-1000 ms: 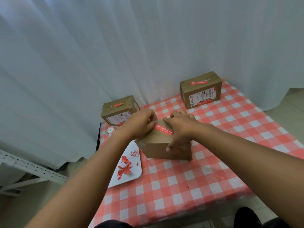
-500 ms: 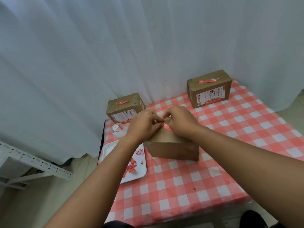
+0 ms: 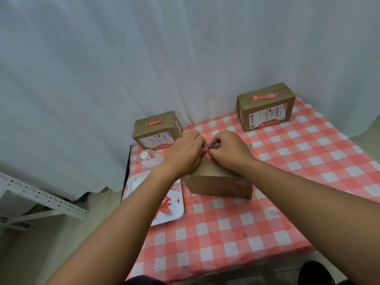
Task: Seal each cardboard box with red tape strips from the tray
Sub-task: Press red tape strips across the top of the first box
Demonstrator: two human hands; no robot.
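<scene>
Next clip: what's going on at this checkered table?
A person is sealing the plain brown cardboard box in front of them. Both the left hand and the right hand pinch a red tape strip on its top. Two other brown cardboard boxes, near the curtain and far right, already carry red strips. More strips lie on the white tray.

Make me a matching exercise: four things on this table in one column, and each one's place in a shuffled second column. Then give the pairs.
Things:
1. white tray
2. tape roll
3. box under both hands
4. box with the long red strip on top

Places:
A. far right corner, by the curtain
B. middle of the table
C. left edge, nearest the person
D. between the tray and the far left box

Pairs: 1-C, 2-D, 3-B, 4-A
</scene>
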